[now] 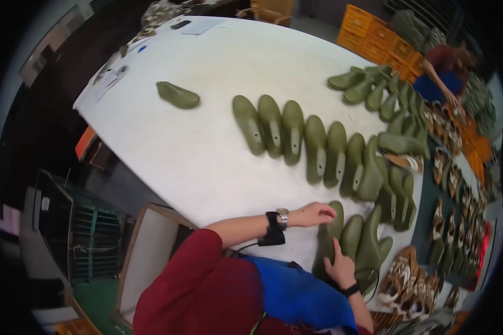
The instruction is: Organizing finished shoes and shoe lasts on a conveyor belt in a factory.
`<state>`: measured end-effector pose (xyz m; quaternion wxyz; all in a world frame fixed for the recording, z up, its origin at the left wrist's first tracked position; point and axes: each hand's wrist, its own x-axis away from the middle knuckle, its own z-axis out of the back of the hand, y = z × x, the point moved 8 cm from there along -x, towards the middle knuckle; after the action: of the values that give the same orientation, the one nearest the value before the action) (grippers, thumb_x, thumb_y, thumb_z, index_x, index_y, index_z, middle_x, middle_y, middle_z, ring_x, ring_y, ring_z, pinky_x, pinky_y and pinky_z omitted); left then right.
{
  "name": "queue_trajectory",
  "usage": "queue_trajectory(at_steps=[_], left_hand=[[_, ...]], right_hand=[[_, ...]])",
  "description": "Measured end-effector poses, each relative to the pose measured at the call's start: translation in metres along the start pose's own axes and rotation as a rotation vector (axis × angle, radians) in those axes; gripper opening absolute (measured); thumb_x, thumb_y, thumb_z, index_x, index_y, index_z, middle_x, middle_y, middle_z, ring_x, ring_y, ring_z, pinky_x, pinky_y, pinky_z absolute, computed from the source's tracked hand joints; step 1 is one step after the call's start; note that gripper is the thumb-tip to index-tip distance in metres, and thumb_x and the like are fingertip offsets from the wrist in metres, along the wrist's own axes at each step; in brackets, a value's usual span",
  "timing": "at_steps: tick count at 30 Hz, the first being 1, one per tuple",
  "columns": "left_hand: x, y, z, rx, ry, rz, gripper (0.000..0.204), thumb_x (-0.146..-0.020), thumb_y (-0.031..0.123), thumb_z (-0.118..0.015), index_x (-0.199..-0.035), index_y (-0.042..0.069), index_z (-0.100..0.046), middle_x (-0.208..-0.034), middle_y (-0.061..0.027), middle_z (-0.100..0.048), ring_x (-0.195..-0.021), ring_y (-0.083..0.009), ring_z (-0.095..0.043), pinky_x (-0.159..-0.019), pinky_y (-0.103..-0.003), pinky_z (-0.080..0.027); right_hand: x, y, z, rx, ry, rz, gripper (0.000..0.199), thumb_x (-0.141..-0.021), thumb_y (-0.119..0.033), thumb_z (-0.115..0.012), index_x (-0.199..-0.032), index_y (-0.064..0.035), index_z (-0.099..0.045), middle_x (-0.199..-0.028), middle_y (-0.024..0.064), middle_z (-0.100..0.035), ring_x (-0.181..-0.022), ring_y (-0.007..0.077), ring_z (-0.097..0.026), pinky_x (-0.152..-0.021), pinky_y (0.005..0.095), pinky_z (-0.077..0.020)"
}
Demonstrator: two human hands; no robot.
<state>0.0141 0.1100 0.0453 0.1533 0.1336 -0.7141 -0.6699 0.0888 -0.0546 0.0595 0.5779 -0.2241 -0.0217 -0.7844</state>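
Observation:
A green shoe last (pixel 335 226) stands out from the table's near edge, between my two hands. My left hand (pixel 317 214) is at its toe end from the left, fingers curled against it. My right hand (pixel 341 269) grips it lower down, with the index finger stretched along its surface. Part of this last is hidden by the hands. Right beside it are more green lasts (pixel 350 237), close to my right hand. Farther up, a row of green lasts (pixel 293 131) lies side by side, several showing a small round hole.
One single last (pixel 178 95) lies apart on the white table (pixel 207 61). More lasts (pixel 374 92) crowd the right end. Brown-and-white shoes (pixel 411 285) stand at the lower right. Another person (pixel 447 70) works at the far right by orange crates (pixel 374 39). A chair (pixel 151 245) is at the near left.

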Motion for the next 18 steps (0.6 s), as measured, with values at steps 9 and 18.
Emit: queue_trajectory(at_steps=[9, 18], left_hand=[[0.166, 0.048, 0.48, -1.388, 1.061, -0.022, 0.044, -0.068, -0.001, -0.055, -0.111, 0.007, -0.057, -0.109, -0.0177, -0.057, -0.104, -0.0343, -0.052, -0.089, -0.042, -0.043], [0.191, -0.012, 0.657, -1.913, 0.535, 1.224, 0.038, -0.094, 0.027, -0.031, -0.13, 0.03, -0.043, -0.146, -0.0056, -0.03, -0.139, -0.0255, -0.014, -0.109, -0.052, -0.009]], right_hand=[[0.002, -0.002, 0.002, -0.088, -0.109, -0.138, 0.08, -0.073, -0.032, -0.067, -0.141, -0.018, -0.026, -0.069, 0.025, -0.061, -0.064, 0.0431, -0.06, -0.063, 0.0503, -0.0486], [-0.007, -0.002, 0.005, -0.111, 0.01, -0.077, 0.074, -0.073, -0.036, -0.068, -0.136, -0.0157, -0.035, -0.06, 0.0176, -0.06, -0.055, 0.0378, -0.059, -0.054, 0.0471, -0.0486]])
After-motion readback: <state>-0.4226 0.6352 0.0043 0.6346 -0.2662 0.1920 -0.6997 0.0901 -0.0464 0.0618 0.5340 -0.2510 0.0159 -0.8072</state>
